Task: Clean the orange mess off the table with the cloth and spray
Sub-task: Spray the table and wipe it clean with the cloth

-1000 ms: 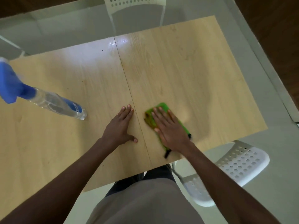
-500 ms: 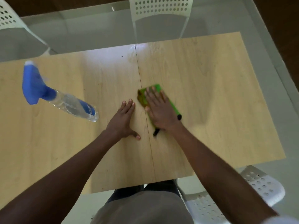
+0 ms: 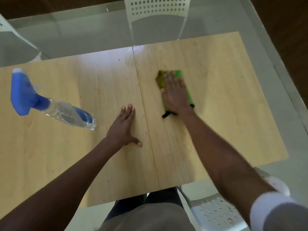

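Note:
A green cloth with an orange-stained left edge lies on the right half of the wooden table. My right hand presses flat on it with straight fingers, blurred by motion. My left hand rests flat on the table just left of the centre seam, fingers straight. A clear spray bottle with a blue trigger head stands tilted-looking at the left, apart from both hands. A few small dark specks dot the left half of the table.
A white perforated chair stands beyond the far table edge, another at the near right by my legs. A third chair's edge shows at the far left. Grey floor surrounds the table.
My right hand has pushed the cloth away from me and to the right across the table. My left hand has stayed flat beside the seam.

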